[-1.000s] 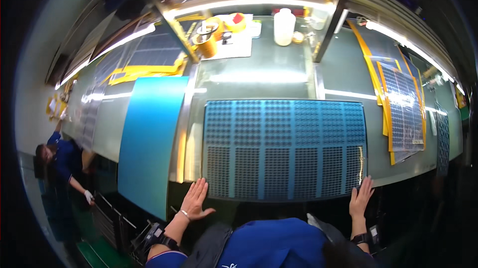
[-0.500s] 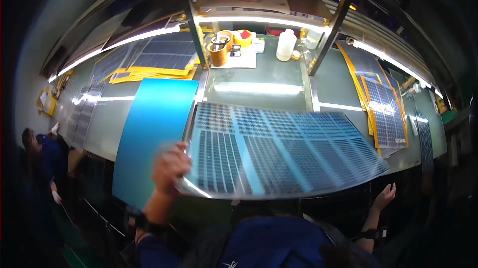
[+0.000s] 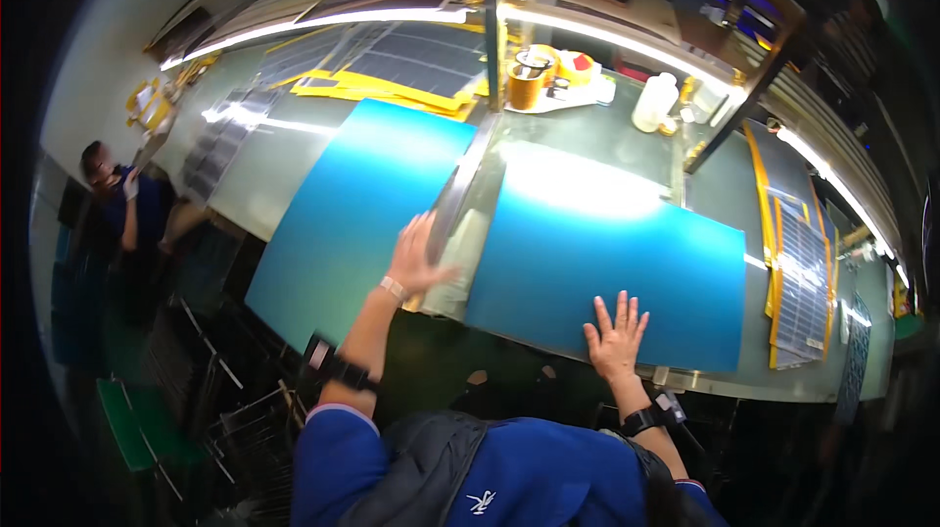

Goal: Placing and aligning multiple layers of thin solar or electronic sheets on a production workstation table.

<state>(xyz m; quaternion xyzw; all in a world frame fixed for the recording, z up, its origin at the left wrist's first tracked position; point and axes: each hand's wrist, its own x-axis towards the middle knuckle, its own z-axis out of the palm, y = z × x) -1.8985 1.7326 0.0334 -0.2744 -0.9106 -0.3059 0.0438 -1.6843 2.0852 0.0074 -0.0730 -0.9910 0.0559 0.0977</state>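
Observation:
A plain glossy blue sheet lies on the bench in front of me, its far part washed out by glare. My right hand is on its near edge, fingers spread. Another blue sheet rests to the left, beyond a metal strip and a narrow gap. My left hand, slightly blurred, is over the right edge of that left sheet, beside the strip. Its fingers are stretched out and it holds nothing. Whether the left palm touches the sheet I cannot tell.
Yellow-edged dark panels are stacked at the back left, and more gridded panels lie at the right. An orange cup and a white bottle stand behind. A co-worker is at the far left.
The dark gridded sheet my left hand held up is gone from view; a plain blue surface now lies there. My left hand has let go, and my right hand has come onto the sheet. The view has shifted.

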